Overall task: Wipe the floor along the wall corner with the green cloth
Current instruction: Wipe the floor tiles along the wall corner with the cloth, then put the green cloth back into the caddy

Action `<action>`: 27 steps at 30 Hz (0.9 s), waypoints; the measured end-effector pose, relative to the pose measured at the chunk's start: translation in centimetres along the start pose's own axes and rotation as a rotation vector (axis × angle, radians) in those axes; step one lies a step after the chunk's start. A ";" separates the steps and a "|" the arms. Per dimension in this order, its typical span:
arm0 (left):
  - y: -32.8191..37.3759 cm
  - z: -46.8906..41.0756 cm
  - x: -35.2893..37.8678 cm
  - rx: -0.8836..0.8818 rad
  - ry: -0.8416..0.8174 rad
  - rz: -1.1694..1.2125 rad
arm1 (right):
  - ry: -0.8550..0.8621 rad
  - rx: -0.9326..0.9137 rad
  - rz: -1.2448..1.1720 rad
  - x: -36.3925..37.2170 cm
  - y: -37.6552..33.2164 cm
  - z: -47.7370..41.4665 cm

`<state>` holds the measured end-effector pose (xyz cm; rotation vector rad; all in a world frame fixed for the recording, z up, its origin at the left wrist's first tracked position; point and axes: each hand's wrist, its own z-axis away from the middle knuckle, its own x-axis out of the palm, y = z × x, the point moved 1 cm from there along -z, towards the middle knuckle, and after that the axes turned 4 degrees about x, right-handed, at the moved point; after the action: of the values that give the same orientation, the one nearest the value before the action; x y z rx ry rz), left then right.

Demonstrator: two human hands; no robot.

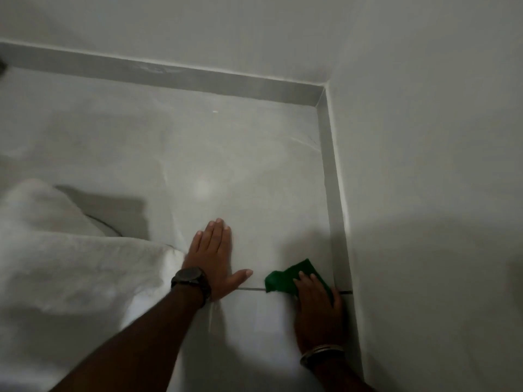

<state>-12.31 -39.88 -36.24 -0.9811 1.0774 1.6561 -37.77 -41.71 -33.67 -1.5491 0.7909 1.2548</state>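
Observation:
A green cloth (288,277) lies on the pale tiled floor (226,154), close to the grey skirting (335,210) of the right-hand wall. My right hand (317,309), with metal bangles at the wrist, presses down on the cloth and covers its near part. Resting flat on the floor to the left of the cloth is my left hand (215,258), fingers spread, a dark watch on its wrist. The wall corner (324,90) lies farther ahead, where the two skirtings meet.
A bulky white fabric (65,267), like bedding, hangs over the floor at the left. A dark grout line (252,289) runs between my hands toward the right wall. White walls close the space ahead and to the right.

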 end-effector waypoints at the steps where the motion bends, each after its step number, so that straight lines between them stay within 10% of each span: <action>1: 0.4 1.2 -1.3 0.000 0.004 0.027 | 0.007 0.005 -0.026 -1.3 -0.3 0.0; 17: 5.3 35.5 -38.6 -0.257 0.123 0.190 | -0.283 -0.436 -0.221 -37.2 -22.9 4.6; 27: -12.4 46.5 -33.2 -0.441 0.076 0.081 | -0.408 -1.098 -0.105 -28.3 -44.6 9.2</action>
<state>2.25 -2.01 5.80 -1.3034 0.8224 1.9849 -8.06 -20.46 5.60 -1.9819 -0.3437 1.9856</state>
